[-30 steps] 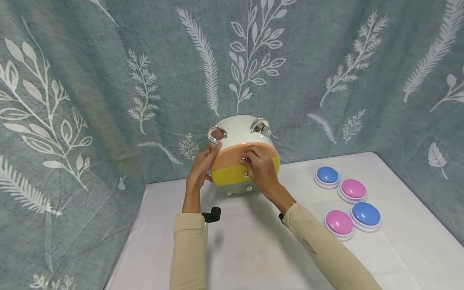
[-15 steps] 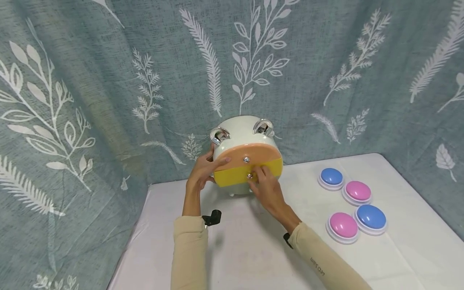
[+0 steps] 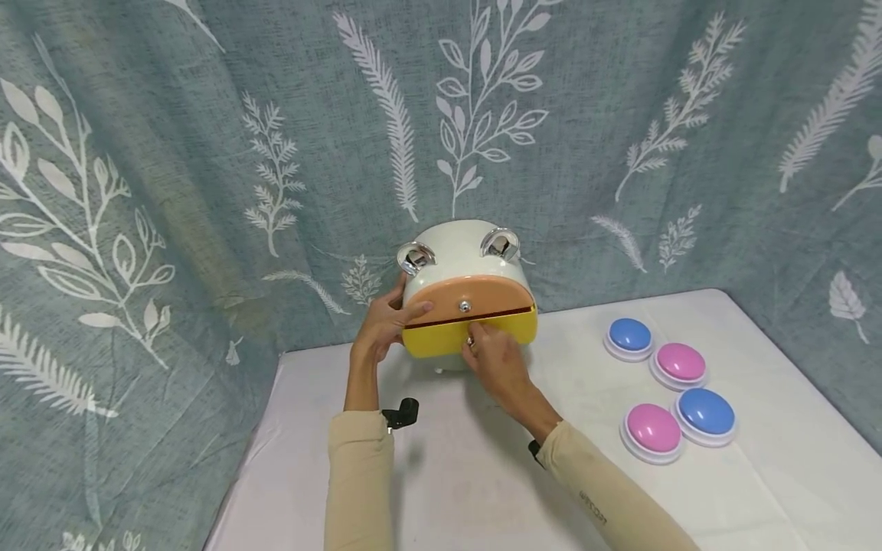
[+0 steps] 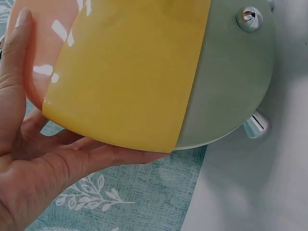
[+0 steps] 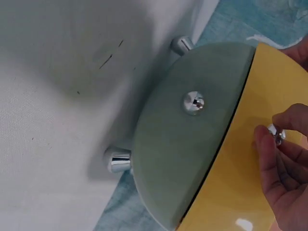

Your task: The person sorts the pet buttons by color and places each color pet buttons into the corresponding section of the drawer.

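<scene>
A round mini chest of drawers (image 3: pixel 460 249) stands at the back of the table in the head view. Its peach drawer (image 3: pixel 441 295) is on top, a yellow drawer (image 3: pixel 437 340) in the middle, a green drawer (image 4: pixel 231 72) at the bottom. A dark gap along the yellow drawer's top shows it slightly pulled out. My right hand (image 3: pixel 499 363) pinches the yellow drawer's silver knob (image 5: pixel 276 134) between thumb and fingers. My left hand (image 3: pixel 380 325) holds the chest's left side, one digit reaching onto the peach front and others along the side.
Two blue domed buttons (image 3: pixel 630 335) (image 3: pixel 706 412) and two pink domed buttons (image 3: pixel 681 361) (image 3: pixel 653 428) with white bases stand on the white table (image 3: pixel 455 474) at the right. A leaf-patterned curtain (image 3: pixel 310 153) hangs close behind the chest.
My right hand has gone from the peach drawer's knob down to the yellow drawer's knob. The yellow drawer has come out a little. My left hand has shifted lower on the chest's side.
</scene>
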`<state>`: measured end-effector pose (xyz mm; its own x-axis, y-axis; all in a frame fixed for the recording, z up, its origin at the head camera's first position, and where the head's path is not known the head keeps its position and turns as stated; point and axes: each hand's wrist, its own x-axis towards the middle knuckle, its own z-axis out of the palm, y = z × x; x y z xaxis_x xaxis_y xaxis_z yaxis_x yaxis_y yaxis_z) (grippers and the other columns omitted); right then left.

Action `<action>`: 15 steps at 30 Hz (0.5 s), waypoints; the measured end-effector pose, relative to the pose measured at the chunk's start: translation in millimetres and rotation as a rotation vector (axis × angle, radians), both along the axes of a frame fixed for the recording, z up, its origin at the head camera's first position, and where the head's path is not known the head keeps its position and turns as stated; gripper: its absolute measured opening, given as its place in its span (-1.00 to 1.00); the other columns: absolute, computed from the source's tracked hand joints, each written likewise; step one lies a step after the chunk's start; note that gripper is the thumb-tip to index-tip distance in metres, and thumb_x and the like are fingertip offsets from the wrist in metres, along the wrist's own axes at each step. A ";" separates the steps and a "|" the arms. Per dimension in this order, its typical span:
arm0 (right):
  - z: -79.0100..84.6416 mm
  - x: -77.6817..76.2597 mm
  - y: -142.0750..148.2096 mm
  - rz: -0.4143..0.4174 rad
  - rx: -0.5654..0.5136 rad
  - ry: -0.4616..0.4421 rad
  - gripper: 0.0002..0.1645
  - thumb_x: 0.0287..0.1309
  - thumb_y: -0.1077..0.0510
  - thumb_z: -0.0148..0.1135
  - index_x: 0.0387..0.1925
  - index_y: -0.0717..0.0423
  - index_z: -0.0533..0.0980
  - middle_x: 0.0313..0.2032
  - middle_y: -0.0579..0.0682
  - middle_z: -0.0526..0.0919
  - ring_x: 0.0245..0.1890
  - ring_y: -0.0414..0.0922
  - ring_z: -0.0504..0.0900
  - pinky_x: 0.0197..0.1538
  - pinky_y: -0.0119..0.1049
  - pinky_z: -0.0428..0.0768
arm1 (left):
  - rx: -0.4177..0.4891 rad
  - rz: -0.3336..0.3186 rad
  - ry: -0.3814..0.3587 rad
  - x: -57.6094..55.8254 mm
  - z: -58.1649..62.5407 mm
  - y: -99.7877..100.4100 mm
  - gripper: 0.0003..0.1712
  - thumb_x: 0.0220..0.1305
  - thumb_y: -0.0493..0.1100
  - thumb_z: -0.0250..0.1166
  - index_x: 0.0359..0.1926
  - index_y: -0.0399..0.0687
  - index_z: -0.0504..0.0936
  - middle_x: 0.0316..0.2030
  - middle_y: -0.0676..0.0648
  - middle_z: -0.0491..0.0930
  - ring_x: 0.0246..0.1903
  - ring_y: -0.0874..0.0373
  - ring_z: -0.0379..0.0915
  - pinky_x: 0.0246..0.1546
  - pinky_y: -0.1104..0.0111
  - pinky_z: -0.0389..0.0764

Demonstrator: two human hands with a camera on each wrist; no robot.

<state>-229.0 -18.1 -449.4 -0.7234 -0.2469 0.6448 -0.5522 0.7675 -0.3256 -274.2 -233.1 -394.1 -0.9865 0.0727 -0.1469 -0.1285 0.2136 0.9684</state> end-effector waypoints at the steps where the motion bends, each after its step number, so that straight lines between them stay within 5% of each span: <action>1: 0.9 2.1 0.0 -0.001 0.009 0.003 -0.85 0.21 0.24 0.46 -0.33 0.19 0.60 -0.55 -0.04 0.61 -0.55 -0.20 0.52 -0.46 -0.39 0.49 | -0.002 0.003 0.001 -0.4 -0.5 -0.1 0.11 0.30 0.10 0.49 0.65 0.48 -0.05 0.65 -0.11 0.10 -0.27 0.24 0.70 -0.40 0.36 0.72; 4: 3.9 10.0 1.0 0.007 0.025 0.017 -0.84 0.18 0.25 0.46 -0.39 0.17 0.58 -0.61 -0.08 0.53 -0.60 -0.23 0.44 -0.51 -0.43 0.41 | -0.004 0.003 0.004 -1.4 -1.9 -0.3 0.12 0.31 0.10 0.48 0.65 0.49 -0.07 0.65 -0.11 0.07 -0.28 0.32 0.68 -0.40 0.40 0.69; 7: 5.7 19.2 2.7 0.020 0.039 0.036 -0.81 0.15 0.26 0.47 -0.42 0.16 0.55 -0.65 -0.10 0.46 -0.63 -0.25 0.37 -0.55 -0.46 0.33 | -0.009 0.008 0.011 -1.5 -1.7 0.0 0.11 0.31 0.08 0.48 0.65 0.47 -0.06 0.65 -0.11 0.08 -0.49 0.36 0.48 -0.55 0.49 0.50; 11: 6.5 29.9 4.5 0.014 0.057 0.058 -0.76 0.12 0.25 0.49 -0.45 0.14 0.52 -0.68 -0.13 0.40 -0.66 -0.26 0.33 -0.58 -0.45 0.32 | 0.015 -0.005 0.036 -1.4 0.0 1.0 0.10 0.34 0.01 0.47 0.67 0.39 -0.06 0.67 -0.04 0.02 -0.31 0.39 0.43 -0.60 0.48 0.29; 15: 5.0 39.5 5.4 -0.004 0.073 0.052 -0.74 0.09 0.25 0.49 -0.48 0.14 0.50 -0.69 -0.13 0.39 -0.67 -0.27 0.32 -0.61 -0.40 0.37 | 0.035 -0.024 0.035 -0.7 0.0 1.2 0.13 0.33 -0.02 0.48 0.67 0.37 -0.07 0.67 -0.06 0.04 -0.42 0.41 0.39 -0.62 0.49 0.29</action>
